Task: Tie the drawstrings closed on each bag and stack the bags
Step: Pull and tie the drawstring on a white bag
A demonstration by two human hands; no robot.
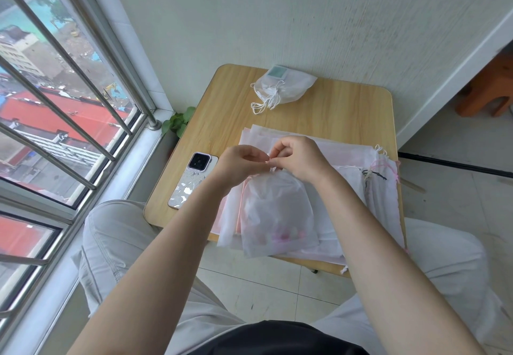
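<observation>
Directly below the fingers hangs a white translucent bag [277, 213] with small pastel things at its bottom; its gathered neck is at the fingertips. The left hand [244, 164] and the right hand [298, 157] both curl their fingers and pinch the drawstring [268, 161] at this neck, so I judge the knot is in progress, not finished. Under this bag and to the right of the fingers lies a pile of flat bags [361, 188] on the desk [347, 105], their strings loose, so most of the work is left. Left of the fingers lies a phone [191, 179]. Far beyond the fingers, one tied bag [280, 88] sits alone, seemingly the start of the stack.
</observation>
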